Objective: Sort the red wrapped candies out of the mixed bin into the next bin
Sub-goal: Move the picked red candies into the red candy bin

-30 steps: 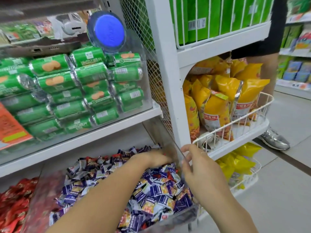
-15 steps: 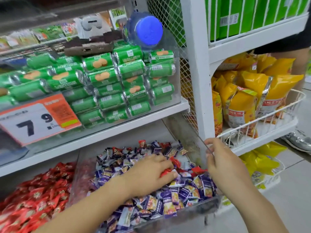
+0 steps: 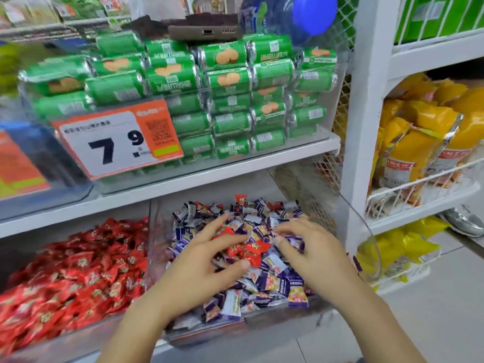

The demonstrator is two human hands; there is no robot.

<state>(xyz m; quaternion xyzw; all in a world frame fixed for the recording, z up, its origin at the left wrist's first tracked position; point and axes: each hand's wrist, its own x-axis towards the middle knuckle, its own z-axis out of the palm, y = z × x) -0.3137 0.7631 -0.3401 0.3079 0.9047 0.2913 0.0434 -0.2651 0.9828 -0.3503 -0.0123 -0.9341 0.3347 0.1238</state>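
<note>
Red wrapped candies (image 3: 245, 251) lie between my spread left hand (image 3: 201, 271) and loosely curled, empty right hand (image 3: 311, 255) in the mixed bin (image 3: 262, 322).

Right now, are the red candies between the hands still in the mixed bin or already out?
Still in. The red candies lie on the purple pile inside the mixed bin, between the left hand and right hand.

Two hands: left hand (image 3: 207, 268), right hand (image 3: 314, 258). Two candy bins: mixed bin (image 3: 264, 319), red-candy bin (image 3: 78, 339). One price card (image 3: 117, 140). One blue cap (image 3: 314, 14). One silver shoe (image 3: 463, 221). Candies too many to count.
</note>
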